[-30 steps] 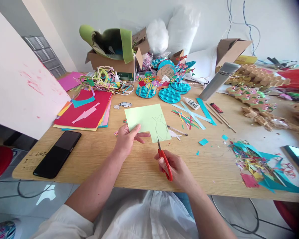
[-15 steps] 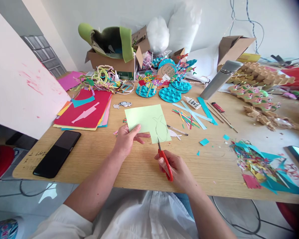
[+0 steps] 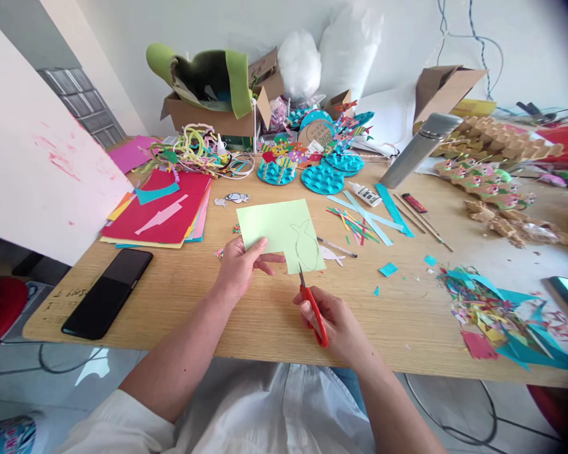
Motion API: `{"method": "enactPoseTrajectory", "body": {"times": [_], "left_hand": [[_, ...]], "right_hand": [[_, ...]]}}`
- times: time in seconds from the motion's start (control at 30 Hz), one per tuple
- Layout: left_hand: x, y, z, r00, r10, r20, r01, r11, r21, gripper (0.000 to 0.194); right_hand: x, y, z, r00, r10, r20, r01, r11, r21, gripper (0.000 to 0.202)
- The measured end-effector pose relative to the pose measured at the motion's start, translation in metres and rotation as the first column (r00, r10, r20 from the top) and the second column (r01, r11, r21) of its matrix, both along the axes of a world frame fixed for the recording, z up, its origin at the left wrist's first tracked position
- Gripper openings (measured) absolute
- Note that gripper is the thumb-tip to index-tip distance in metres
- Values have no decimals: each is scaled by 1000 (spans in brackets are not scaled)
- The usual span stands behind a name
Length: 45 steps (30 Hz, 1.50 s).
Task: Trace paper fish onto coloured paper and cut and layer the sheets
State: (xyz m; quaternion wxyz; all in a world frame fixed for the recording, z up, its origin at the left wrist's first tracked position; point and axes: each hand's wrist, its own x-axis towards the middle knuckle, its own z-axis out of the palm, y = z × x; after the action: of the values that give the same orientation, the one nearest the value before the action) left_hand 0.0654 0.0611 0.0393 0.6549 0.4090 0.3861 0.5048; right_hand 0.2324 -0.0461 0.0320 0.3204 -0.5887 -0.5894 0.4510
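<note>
My left hand (image 3: 240, 268) pinches a sheet of light green paper (image 3: 272, 225) at its lower left edge, thumb on top. A fish outline is drawn in pencil on the paper's right part, and a notch is missing from the lower left corner. In my right hand (image 3: 329, 312) are red-handled scissors (image 3: 318, 315), their tips at the paper's bottom edge just below the outline. Behind the paper, partly covered, lie a pen (image 3: 343, 250) and a white fish cutout (image 3: 332, 256).
A black phone (image 3: 106, 293) and a stack of coloured paper (image 3: 161, 205) lie at left. Glue (image 3: 365, 194), paper strips (image 3: 366, 217) and a steel flask (image 3: 419, 151) stand or lie behind to the right. Paper scraps (image 3: 495, 309) are heaped at the right edge.
Almost nothing differs. The scissors and the green paper have shifted very slightly; both hands keep their hold.
</note>
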Motion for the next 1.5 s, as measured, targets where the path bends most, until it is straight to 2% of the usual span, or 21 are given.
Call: {"method": "enactPoseTrajectory", "body": {"times": [0.33, 0.63, 1.03, 1.5], "left_hand": [[0, 0, -2, 1000, -5, 19, 5, 1000, -2, 39], [0, -1, -2, 999, -27, 24, 27, 1000, -4, 41], [3, -4, 0, 998, -55, 11, 56, 998, -9, 43], [5, -4, -2, 997, -72, 18, 72, 997, 0, 44]], "right_hand": [[0, 0, -3, 1000, -12, -8, 11, 999, -31, 49], [-1, -3, -15, 996, -87, 0, 87, 995, -46, 44], [-1, -2, -8, 997, -70, 9, 71, 996, -61, 53], [-7, -4, -12, 992, -125, 12, 125, 991, -51, 49]]}}
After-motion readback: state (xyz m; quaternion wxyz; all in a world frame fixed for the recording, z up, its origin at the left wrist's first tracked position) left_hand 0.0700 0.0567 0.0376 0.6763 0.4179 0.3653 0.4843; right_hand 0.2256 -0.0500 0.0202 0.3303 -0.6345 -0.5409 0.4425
